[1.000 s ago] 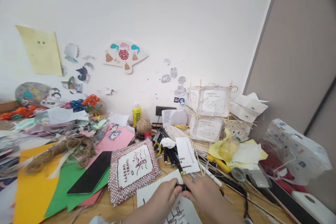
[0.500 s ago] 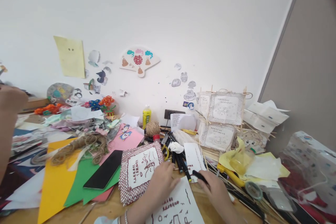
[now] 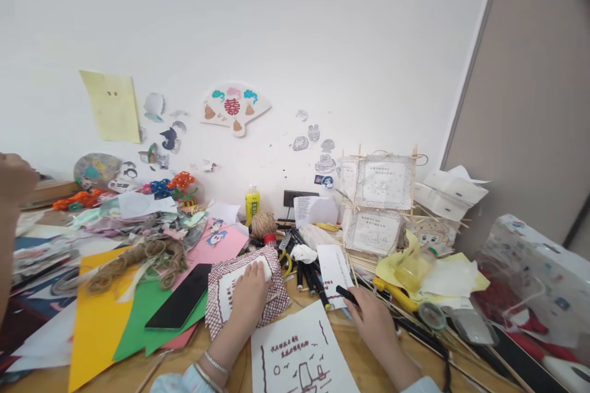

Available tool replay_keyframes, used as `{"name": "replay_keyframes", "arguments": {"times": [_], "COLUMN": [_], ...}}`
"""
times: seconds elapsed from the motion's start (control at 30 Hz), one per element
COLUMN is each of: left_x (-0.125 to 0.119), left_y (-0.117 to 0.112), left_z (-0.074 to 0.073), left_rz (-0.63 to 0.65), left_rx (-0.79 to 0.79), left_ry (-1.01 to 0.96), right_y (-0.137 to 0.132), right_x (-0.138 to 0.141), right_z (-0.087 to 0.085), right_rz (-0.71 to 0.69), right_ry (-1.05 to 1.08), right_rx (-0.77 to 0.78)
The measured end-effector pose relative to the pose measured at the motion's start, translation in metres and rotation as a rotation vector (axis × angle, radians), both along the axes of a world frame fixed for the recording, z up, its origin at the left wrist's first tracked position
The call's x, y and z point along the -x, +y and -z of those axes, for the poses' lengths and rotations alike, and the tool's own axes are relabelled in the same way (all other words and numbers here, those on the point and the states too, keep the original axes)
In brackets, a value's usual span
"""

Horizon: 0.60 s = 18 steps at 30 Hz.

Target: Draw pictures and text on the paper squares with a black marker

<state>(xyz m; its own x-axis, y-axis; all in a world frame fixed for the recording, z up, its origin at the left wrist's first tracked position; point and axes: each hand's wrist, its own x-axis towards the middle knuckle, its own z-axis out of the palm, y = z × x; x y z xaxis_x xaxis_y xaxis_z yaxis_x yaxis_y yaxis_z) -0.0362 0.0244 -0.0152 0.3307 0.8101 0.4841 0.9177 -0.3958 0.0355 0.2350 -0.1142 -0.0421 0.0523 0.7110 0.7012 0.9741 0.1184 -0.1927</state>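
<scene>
My left hand [image 3: 251, 295] lies over a framed drawing [image 3: 224, 302] with a reddish-brown crosshatched border. Its fingers stretch across the white inner sheet and cover most of the picture. Between thumb and fingers, my right hand [image 3: 374, 325] grips a black marker [image 3: 346, 295], which points up and left. Below and between both hands rests a white drawing sheet [image 3: 299, 344] with brown writing, birds and boat-like outlines. A narrow white paper strip [image 3: 332, 267] lies just beyond the marker. Several loose markers [image 3: 316, 282] are heaped between the strip and the framed drawing.
A black phone [image 3: 179, 298] lies on green paper left of my left hand. Scissors [image 3: 286, 261] and a twine ball [image 3: 263, 225] stand behind. At right are a stick-framed display [image 3: 385, 196], a yellow glue gun [image 3: 396, 295] and tape [image 3: 432, 315]. Another arm [image 3: 13, 196] shows at far left.
My left hand has moved left and away from the lower drawing sheet onto the framed drawing, uncovering more of the lower sheet. My right hand still holds the marker. The view has shifted slightly right.
</scene>
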Motion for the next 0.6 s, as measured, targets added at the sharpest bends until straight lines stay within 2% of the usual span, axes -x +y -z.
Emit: {"name": "replay_keyframes", "arguments": {"times": [0.1, 0.2, 0.27, 0.37, 0.5, 0.57, 0.6], "left_x": [0.001, -0.003, -0.009, -0.021, -0.037, -0.041, -0.043], "left_y": [0.005, 0.004, -0.001, -0.016, -0.036, -0.042, -0.045], "left_z": [-0.003, -0.005, -0.006, -0.006, -0.004, -0.004, -0.003], "left_rz": [0.005, 0.046, 0.169, 0.432, 0.615, 0.66, 0.678], "left_rx": [-0.035, -0.102, -0.201, -0.328, -0.335, -0.33, -0.328], "left_ry": [-0.042, -0.103, -0.205, -0.356, -0.32, -0.272, -0.25], "right_y": [0.001, 0.006, 0.012, 0.023, 0.038, 0.041, 0.042], "right_x": [0.0, -0.002, -0.008, -0.024, -0.036, -0.024, -0.013], "right_z": [0.002, -0.005, -0.015, -0.032, -0.043, -0.044, -0.044], "right_rz": [0.015, 0.078, 0.12, 0.167, 0.186, 0.107, 0.001], "right_ry": [0.121, 0.259, 0.311, 0.346, 0.38, 0.423, 0.5], "right_rx": [0.017, 0.03, 0.049, 0.053, -0.004, -0.017, -0.009]}}
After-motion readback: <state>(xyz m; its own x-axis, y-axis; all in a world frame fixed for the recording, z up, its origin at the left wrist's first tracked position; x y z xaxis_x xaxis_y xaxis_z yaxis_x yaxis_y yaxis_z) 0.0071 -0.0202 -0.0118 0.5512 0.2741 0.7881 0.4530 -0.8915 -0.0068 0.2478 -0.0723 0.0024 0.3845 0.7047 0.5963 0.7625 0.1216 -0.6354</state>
